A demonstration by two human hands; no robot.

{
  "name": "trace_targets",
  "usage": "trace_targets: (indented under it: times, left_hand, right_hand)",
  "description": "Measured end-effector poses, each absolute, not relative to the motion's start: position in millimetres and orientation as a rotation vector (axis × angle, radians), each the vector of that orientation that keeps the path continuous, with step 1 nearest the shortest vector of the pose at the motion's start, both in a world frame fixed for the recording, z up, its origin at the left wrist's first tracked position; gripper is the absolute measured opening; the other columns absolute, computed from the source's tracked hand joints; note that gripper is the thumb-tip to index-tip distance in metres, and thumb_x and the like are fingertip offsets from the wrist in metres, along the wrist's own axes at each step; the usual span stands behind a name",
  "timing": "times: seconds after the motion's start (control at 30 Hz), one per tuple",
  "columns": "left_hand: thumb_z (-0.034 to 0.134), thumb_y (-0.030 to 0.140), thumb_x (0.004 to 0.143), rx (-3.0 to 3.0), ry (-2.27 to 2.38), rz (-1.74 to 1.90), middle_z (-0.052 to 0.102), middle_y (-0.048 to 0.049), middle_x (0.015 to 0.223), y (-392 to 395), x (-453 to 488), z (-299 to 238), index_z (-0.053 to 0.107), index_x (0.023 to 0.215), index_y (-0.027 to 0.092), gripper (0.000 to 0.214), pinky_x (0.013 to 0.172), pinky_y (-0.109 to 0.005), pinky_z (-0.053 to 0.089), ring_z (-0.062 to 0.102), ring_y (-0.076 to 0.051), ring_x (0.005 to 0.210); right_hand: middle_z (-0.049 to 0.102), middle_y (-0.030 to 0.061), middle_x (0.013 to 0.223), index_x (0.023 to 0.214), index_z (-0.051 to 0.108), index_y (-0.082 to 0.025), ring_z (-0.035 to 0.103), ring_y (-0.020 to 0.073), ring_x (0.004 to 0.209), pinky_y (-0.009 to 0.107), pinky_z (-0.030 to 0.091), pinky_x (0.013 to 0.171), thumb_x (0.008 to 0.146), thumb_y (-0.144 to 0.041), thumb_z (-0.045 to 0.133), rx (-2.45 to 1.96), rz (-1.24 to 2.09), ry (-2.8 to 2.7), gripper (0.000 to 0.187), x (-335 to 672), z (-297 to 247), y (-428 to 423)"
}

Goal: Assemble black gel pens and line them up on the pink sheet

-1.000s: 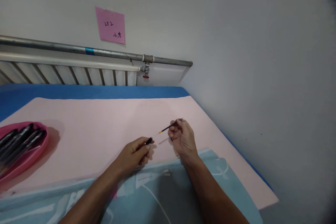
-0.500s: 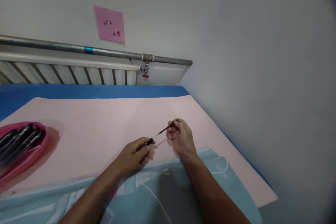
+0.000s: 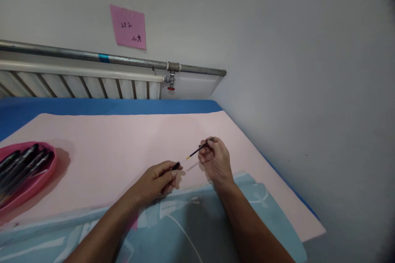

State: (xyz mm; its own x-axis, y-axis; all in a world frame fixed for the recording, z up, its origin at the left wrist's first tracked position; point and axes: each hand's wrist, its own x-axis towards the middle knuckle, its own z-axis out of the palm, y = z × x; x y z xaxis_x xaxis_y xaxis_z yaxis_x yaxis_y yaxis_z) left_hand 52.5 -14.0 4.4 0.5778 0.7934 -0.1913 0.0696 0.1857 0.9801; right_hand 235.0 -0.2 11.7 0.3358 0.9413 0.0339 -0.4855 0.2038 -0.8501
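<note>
left grip [image 3: 163,178]: middle of the frame, just left of centre-bottom. closed, thumb and forefinger pinching a short black piece [image 3: 175,166]; its end shows beyond the fingertips, aimed up and right.

right grip [image 3: 215,160]: a little right of centre, palm side partly visible. closed on a thin dark rod [image 3: 197,150] held near its upper end. the rod slants down to the left, with a yellow band and a pale tip near its lower end. tip and black piece nearly in line; from where i stand, cannot tell whether they touch.

support: both grips are over a pale pink sheet [image 3: 101,144] on a blue tabletop [image 3: 138,107]. light blue sheet [image 3: 166,242] with white markings along the bottom of the frame, under the forearms.

left edge of frame: pink tray [image 3: 46,177], cut off by the frame, holding several black pens [image 3: 26,163] in a loose bundle.

upper left: pink note [image 3: 128,28] on the wall, "252" handwritten; metal pipe [image 3: 135,62] below it, radiator [image 3: 111,88] below that.
</note>
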Motion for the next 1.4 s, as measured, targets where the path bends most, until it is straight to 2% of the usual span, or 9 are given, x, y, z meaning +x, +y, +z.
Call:
trace_targets:
  times: [0.53, 0.63, 0.8, 0.9, 1.0, 1.17, 1.4]
  left_hand:
    - [0.046, 0.036, 0.079, 1.365, 0.831, 0.525, 0.045, 0.0063, 0.052, -13, 51, 1, 0.056, 0.103, 0.015, 0.033, 0.041, -0.018, 0.021, 0.030, -0.004, 0.040]
    - [0.046, 0.037, 0.079, 1.424, 0.835, 0.514, 0.049, 0.0042, 0.058, -12, 50, 1, 0.057, 0.100, 0.015, 0.032, 0.042, -0.019, 0.021, 0.032, -0.004, 0.042]
    - [0.046, 0.038, 0.079, 1.427, 0.897, 0.592, 0.046, 0.0045, 0.056, -10, 49, 2, 0.058, 0.090, 0.014, 0.029, 0.044, -0.019, 0.023, 0.034, -0.005, 0.046]
    - [0.047, 0.038, 0.078, 1.336, 0.935, 0.639, 0.044, 0.0061, 0.055, -7, 49, 3, 0.056, 0.097, 0.014, 0.033, 0.042, -0.019, 0.021, 0.030, -0.004, 0.042]
    - [0.046, 0.039, 0.078, 1.270, 0.941, 0.635, 0.043, 0.0065, 0.055, -6, 48, 4, 0.055, 0.101, 0.013, 0.036, 0.042, -0.018, 0.020, 0.029, -0.004, 0.041]
    - [0.046, 0.040, 0.078, 1.324, 0.931, 0.614, 0.044, 0.0059, 0.056, -7, 48, 4, 0.055, 0.100, 0.013, 0.036, 0.042, -0.019, 0.020, 0.030, -0.004, 0.042]
    - [0.044, 0.040, 0.079, 1.394, 0.959, 0.619, 0.045, 0.0048, 0.057, -8, 47, 5, 0.056, 0.098, 0.013, 0.035, 0.044, -0.019, 0.022, 0.032, -0.005, 0.045]
  right_hand:
    - [0.056, -0.0033, 0.068, 0.075, 0.048, -0.019, 0.050, 0.0062, 0.045, 0.015, 0.036, 0.033, 0.072, -0.018, 0.050, -0.864, 1.065, -0.767, 0.004, 235, 12, -2]
    - [0.058, -0.0029, 0.067, 0.076, 0.050, -0.019, 0.050, 0.0064, 0.044, 0.016, 0.036, 0.034, 0.072, -0.019, 0.051, -0.918, 1.071, -0.901, 0.003, 232, 10, -6]
    - [0.057, -0.0032, 0.059, 0.079, 0.059, -0.017, 0.045, 0.0058, 0.041, 0.016, 0.034, 0.035, 0.072, -0.024, 0.055, -1.139, 1.276, -1.293, 0.011, 222, 5, -13]
    - [0.055, -0.0040, 0.058, 0.086, 0.060, -0.018, 0.042, 0.0059, 0.040, 0.016, 0.032, 0.035, 0.072, -0.031, 0.057, -1.183, 1.111, -1.136, 0.020, 230, 8, -10]
    - [0.052, -0.0049, 0.054, 0.080, 0.057, -0.018, 0.038, 0.0063, 0.038, 0.018, 0.029, 0.036, 0.073, -0.034, 0.054, -1.284, 0.873, -1.000, 0.017, 250, 12, -6]
    - [0.055, -0.0022, 0.056, 0.067, 0.059, -0.019, 0.049, 0.0113, 0.054, 0.022, 0.035, 0.053, 0.072, -0.026, 0.049, -1.775, 0.365, -1.435, 0.013, 275, 7, -6]
    - [0.063, 0.0028, 0.068, 0.074, 0.062, -0.019, 0.055, 0.0140, 0.062, 0.023, 0.032, 0.056, 0.076, -0.019, 0.040, -2.092, 0.207, -1.780, 0.022, 276, 9, -9]
